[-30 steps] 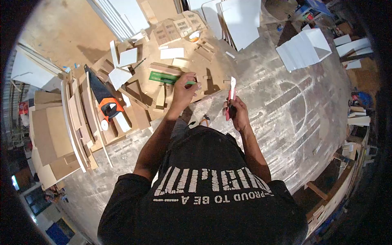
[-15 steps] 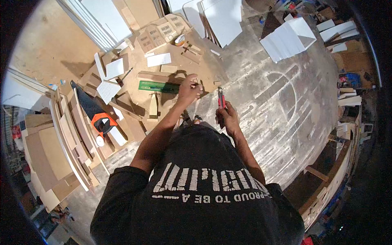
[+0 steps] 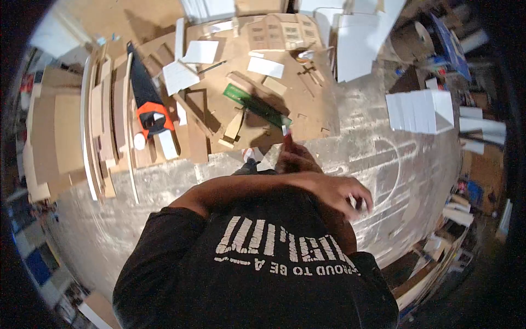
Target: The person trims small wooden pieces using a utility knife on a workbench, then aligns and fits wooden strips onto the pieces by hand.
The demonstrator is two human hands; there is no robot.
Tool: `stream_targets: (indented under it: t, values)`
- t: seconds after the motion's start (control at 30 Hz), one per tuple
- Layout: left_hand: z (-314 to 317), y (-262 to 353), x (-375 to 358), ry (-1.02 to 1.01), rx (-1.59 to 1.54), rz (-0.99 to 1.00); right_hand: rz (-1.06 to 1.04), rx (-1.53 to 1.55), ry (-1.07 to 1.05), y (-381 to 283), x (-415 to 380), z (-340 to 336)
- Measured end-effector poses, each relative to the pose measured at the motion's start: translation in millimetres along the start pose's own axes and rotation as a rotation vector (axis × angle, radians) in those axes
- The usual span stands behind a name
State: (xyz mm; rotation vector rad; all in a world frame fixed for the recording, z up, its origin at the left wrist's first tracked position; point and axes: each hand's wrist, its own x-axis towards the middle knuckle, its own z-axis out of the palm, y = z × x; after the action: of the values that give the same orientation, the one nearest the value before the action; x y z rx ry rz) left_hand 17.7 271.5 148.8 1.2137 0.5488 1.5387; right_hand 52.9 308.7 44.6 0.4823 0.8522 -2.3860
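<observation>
- The left hand (image 3: 350,198) reaches across over the right forearm, out over the floor (image 3: 405,192), fingers curled; whether it grips anything, I cannot tell (a pale patch shows between the fingers).
- The right hand (image 3: 298,160) is clenched round a red knife (image 3: 287,139), at the board's near edge.
- Just beyond the knife's tip lies the end of a green strip (image 3: 246,101), slanting across the board (image 3: 315,112).
- Left of these lies an orange-handled saw (image 3: 143,86).
- Farther back are a white card (image 3: 266,67) and a wooden house front (image 3: 282,33).
</observation>
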Motion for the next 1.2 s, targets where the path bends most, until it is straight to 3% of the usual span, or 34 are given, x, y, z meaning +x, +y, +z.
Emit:
stream_targets:
  t: [0.03,0.17,0.23,0.3,0.37,0.4,0.47,0.53,0.6,0.7,0.8,0.87,0.93,1.0,1.03,1.1,1.2]
  values:
    - [5,-1,9,-0.009,-0.022,-0.002,0.089,-0.006,-0.118,-8,3,16]
    - [11,-9,22,0.037,-0.068,0.034,0.194,-0.235,-0.222,-41,-10,57]
    - [10,2,15,0.131,-0.151,0.031,0.178,-0.348,-0.210,-46,-15,40]
    - [7,-1,10,0.265,0.024,-0.012,0.148,-0.363,-0.206,-58,-21,34]
    - [-7,25,-2,0.257,0.069,-0.097,0.150,-0.356,-0.229,-74,-21,15]
    - [-14,38,-7,0.251,0.092,-0.139,0.127,-0.529,-0.161,-82,-12,9]
    - [-19,45,-22,0.429,0.086,-0.234,0.067,-0.871,-0.032,-105,23,0]
    - [-18,41,-49,0.685,0.124,-0.228,-0.367,-1.301,0.025,-97,92,-81]
    - [-9,38,-82,1.021,0.198,-0.225,-0.201,-1.684,0.304,-119,120,-87]
    - [2,13,-142,1.495,0.122,-0.271,-0.598,-1.821,0.338,-122,156,-92]
    - [13,-6,-199,1.897,0.112,-0.293,-0.713,-1.896,0.330,-120,163,-71]
    - [9,-20,-228,2.020,0.248,-0.338,-0.828,-1.973,0.361,-111,167,-72]
    - [-8,-23,-240,2.034,0.624,-0.518,-1.056,-1.858,0.338,-96,165,-57]
    - [-36,-31,-251,1.949,0.985,-0.689,-0.586,-1.799,0.195,-74,166,-41]
    - [-49,-30,-252,1.908,1.034,-0.713,-0.786,-1.609,0.130,-50,168,-38]
    - [-74,-27,-251,1.822,1.130,-0.759,-0.716,-1.643,0.094,-27,164,-20]
    - [-110,-18,-242,1.776,0.854,-0.859,-0.647,-1.730,0.122,7,191,-30]
